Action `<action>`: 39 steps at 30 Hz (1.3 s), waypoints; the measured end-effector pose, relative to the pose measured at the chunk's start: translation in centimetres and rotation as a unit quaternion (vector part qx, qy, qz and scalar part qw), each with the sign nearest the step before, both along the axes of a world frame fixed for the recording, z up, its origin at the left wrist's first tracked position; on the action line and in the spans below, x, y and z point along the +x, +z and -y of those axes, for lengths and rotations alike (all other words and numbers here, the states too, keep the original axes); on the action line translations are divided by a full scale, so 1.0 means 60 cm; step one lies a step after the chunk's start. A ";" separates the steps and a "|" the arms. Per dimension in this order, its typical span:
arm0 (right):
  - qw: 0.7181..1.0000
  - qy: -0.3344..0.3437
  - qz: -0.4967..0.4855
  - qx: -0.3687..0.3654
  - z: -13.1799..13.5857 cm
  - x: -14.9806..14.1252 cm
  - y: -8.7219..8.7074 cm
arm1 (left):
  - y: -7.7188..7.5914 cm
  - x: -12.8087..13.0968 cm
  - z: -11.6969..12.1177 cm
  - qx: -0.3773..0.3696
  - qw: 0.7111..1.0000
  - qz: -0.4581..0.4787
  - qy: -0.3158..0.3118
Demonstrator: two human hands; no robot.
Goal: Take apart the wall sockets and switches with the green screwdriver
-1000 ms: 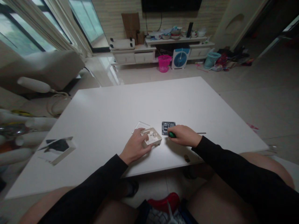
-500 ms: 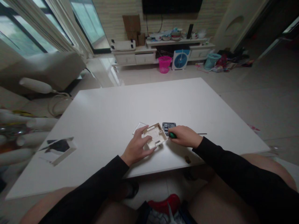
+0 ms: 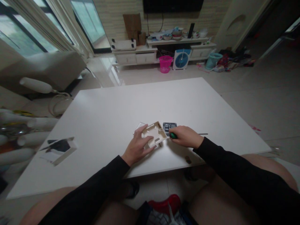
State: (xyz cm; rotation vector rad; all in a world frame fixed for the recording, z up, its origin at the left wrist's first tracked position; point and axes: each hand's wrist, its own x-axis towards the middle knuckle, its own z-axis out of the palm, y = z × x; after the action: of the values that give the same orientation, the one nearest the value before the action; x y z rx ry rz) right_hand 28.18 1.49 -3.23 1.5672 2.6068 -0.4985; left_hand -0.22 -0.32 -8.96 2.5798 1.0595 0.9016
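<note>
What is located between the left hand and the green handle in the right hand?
In the head view, the pale box lies between the left hand, which holds it, and the green handle; the dark plate shows just beyond.

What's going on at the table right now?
A person works with both hands at a white rectangular table. The left hand holds an off-white square plastic housing, its hollow side facing the camera. The right hand grips a green-handled tool; a thin dark rod shows beyond that hand. A dark grey square plate with cut-outs lies on the table, partly hidden by the right hand. A clear flat panel lies behind the left hand.
</note>
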 end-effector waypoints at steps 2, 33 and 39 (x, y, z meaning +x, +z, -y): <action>1.000 0.000 0.000 0.002 0.000 0.000 -0.001 | -0.003 0.004 0.003 -0.036 0.998 0.024 0.038; 1.000 0.009 -0.004 -0.002 0.000 0.001 -0.008 | -0.005 0.000 -0.006 -0.073 0.997 -0.013 0.034; 1.000 0.009 -0.022 -0.012 0.003 -0.003 -0.005 | -0.010 0.008 0.001 -0.080 0.997 0.006 0.021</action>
State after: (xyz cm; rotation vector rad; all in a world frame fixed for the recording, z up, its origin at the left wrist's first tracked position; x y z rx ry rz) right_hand 27.98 1.32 -3.55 1.5426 2.6336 -0.5687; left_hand 0.26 -0.36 -9.57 2.4285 1.1368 0.8046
